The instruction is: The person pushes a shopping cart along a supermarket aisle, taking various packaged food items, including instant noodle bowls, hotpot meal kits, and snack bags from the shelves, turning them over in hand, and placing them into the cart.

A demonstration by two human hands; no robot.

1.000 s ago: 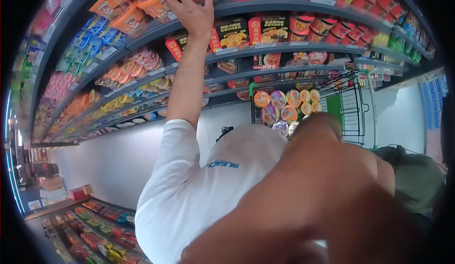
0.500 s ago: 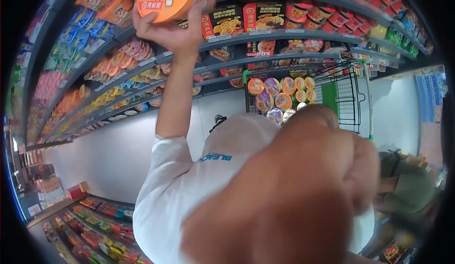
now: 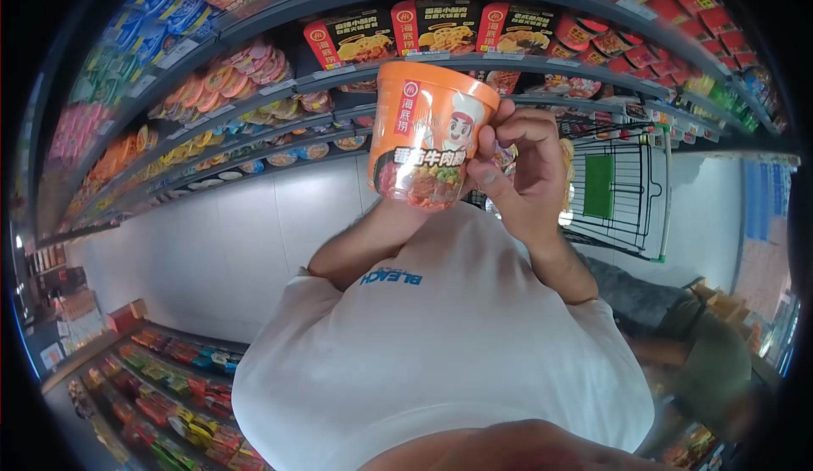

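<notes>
An orange instant noodle cup (image 3: 428,137) with a chef cartoon and noodle picture is held up before my chest, tilted slightly. My left hand (image 3: 408,212) supports it from behind and below, and the cup hides most of that hand. At the cup's right side is my right hand (image 3: 538,159), its fingers and thumb bent against the edge. Fingertips of the two hands overlap there, so I cannot fully separate them.
Shelves of noodle cups and boxed meals (image 3: 436,29) curve across the front. A black wire shopping cart (image 3: 622,200) with a green panel stands to the right, its goods partly hidden by my hand. A person in dark green (image 3: 716,361) is at the lower right.
My left hand has brought the noodle cup down from the upper shelf area to chest height. My right hand has moved from close to the camera out to the cup's side.
</notes>
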